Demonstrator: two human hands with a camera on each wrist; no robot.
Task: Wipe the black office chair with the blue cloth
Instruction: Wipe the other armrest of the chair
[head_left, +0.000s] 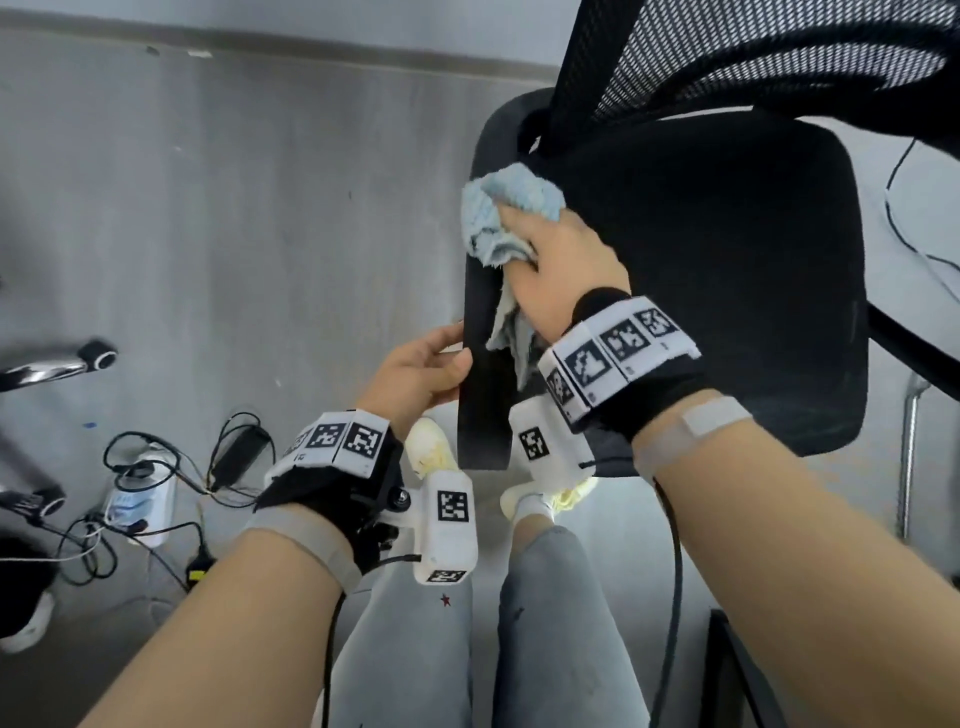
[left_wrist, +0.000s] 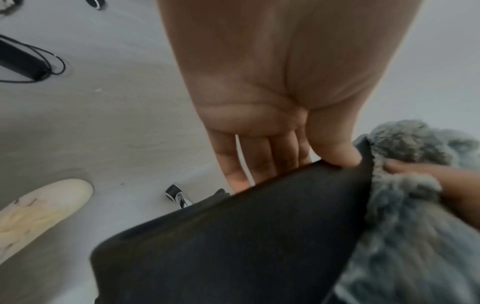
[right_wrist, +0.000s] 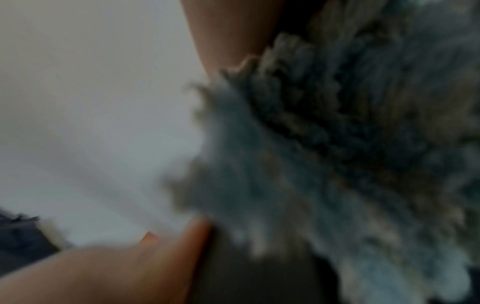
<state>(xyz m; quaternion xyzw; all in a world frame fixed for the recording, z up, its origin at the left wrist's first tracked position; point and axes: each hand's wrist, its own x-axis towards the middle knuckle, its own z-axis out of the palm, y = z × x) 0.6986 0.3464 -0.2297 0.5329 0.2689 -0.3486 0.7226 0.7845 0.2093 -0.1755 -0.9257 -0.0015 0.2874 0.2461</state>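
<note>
The black office chair (head_left: 727, 270) stands ahead of me, its mesh back (head_left: 727, 57) at the top right. My right hand (head_left: 561, 270) grips the bunched blue cloth (head_left: 506, 208) and presses it on the chair's left armrest (head_left: 480, 364). My left hand (head_left: 421, 371) holds the same armrest lower down, thumb on its top edge and fingers behind it. The left wrist view shows that thumb (left_wrist: 335, 152) on the armrest (left_wrist: 233, 236), the cloth (left_wrist: 405, 195) just to the right. The cloth (right_wrist: 324, 164) fills the blurred right wrist view.
A power strip (head_left: 137, 499) with tangled cables and a black adapter (head_left: 236, 457) lies on the grey floor at the left. Chrome legs with castors (head_left: 101, 356) of another chair reach in from the left edge. My feet in pale shoes (head_left: 431, 447) stand under the armrest.
</note>
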